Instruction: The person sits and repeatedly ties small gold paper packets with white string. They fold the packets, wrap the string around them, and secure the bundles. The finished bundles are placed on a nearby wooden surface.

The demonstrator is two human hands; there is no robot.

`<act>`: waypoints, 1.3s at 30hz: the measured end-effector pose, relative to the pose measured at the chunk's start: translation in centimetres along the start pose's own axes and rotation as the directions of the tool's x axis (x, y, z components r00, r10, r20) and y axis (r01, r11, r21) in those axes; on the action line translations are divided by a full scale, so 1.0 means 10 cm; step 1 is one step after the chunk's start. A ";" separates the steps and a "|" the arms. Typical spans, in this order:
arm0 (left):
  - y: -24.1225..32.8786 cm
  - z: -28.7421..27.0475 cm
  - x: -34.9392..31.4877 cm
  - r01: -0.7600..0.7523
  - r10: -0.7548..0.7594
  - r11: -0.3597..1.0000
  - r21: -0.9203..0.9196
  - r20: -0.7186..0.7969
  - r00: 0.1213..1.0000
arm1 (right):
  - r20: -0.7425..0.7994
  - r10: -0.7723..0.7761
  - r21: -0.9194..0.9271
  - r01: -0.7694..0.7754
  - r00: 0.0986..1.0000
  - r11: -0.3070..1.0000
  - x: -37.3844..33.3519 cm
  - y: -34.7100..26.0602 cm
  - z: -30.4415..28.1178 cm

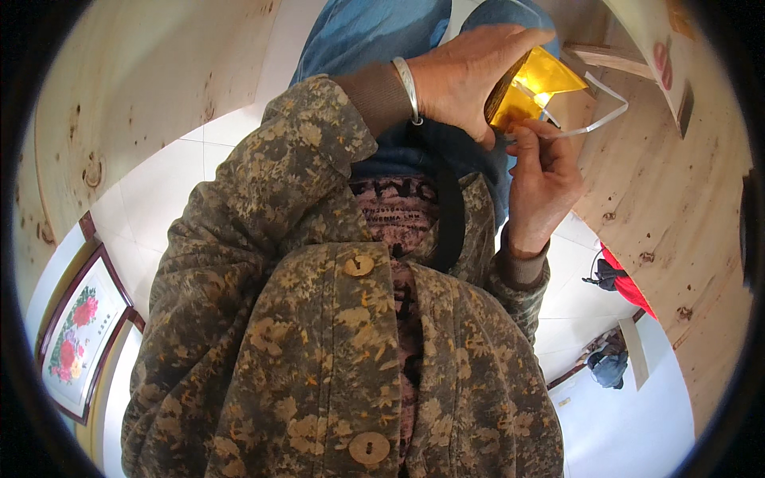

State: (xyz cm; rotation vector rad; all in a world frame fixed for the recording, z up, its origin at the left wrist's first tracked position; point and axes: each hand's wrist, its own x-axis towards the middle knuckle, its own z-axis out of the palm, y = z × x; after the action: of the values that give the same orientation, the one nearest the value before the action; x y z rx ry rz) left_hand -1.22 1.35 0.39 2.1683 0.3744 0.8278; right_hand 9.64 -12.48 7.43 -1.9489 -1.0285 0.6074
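At the far left we see a framed flower picture (80,338) leaning near the white tiled floor (171,191), beside a pale wooden panel (143,72). Moving right, our own floral quilted jacket (335,334) with its round wooden buttons fills the middle of the view, and above it our blue trousers (374,32).

Next comes our left hand (466,76), a silver bangle (408,88) on its wrist. Its fingers are curled over the top of a shiny gold foil piece (535,89), with the thumb under the foil's left edge, so the foil sits clamped between thumb and fingers and sticks out to the right of the hand.

Just below and to the right, our right hand (542,179) reaches up to the foil's lower edge. Its thumb and forefinger are pinched narrowly together on a thin white strip (602,119), which loops out to the right of the foil and back toward its upper corner. The other fingers are folded into the palm.

Farther right stands another wooden board (669,207), with a red cloth (625,283) on the floor below it.
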 end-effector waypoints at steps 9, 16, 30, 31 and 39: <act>-0.06 0.06 -0.01 0.009 -0.009 1.000 -0.015 -0.027 1.000 | 0.003 0.015 -0.038 -0.015 1.000 0.999 0.03 0.03 -0.02; -0.07 0.10 -0.01 -0.025 0.025 1.000 -0.004 -0.059 0.998 | 0.001 0.010 -0.006 -0.010 1.000 1.000 0.04 0.03 -0.02; -0.05 0.08 0.00 0.003 0.009 0.993 0.119 -0.094 0.996 | 0.001 0.035 0.034 -0.035 0.999 0.999 0.06 0.03 -0.01; -0.05 0.08 0.00 0.010 0.001 0.992 0.130 -0.086 0.996 | -0.004 0.037 0.045 -0.036 0.999 0.998 0.07 0.03 -0.01; -0.07 0.11 -0.01 -0.010 0.015 0.999 0.052 -0.091 0.996 | 0.013 0.031 0.045 -0.032 0.999 0.998 0.09 0.02 -0.01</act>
State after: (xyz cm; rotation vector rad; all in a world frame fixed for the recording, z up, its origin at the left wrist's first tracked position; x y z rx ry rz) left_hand -0.56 1.12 -0.69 2.1871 0.4328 0.9366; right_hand 10.30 -11.84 7.30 -1.9273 -0.9851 0.6560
